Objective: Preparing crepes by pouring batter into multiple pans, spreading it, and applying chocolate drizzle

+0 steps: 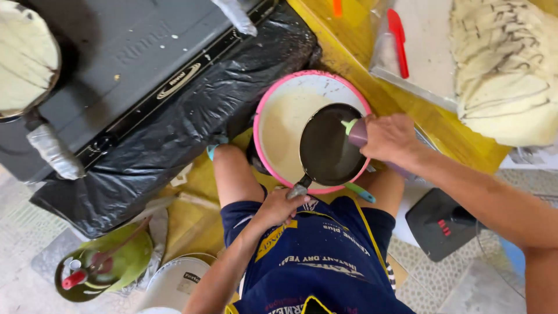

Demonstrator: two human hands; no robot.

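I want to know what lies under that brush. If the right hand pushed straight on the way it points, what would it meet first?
Most likely the dark pan that the left hand holds over the pink basin; the right hand points toward it, though depth is unclear.

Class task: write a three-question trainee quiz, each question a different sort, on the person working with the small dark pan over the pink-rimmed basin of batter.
1. True or false: the left hand grips the handle of the dark pan.
2. The pan is held over: A) the black stove B) the pink-rimmed basin C) the green gas cylinder
3. Fill in: the right hand holds a purple ____ at the pan's edge.

Key: 1 true; 2 B; 3 cup.
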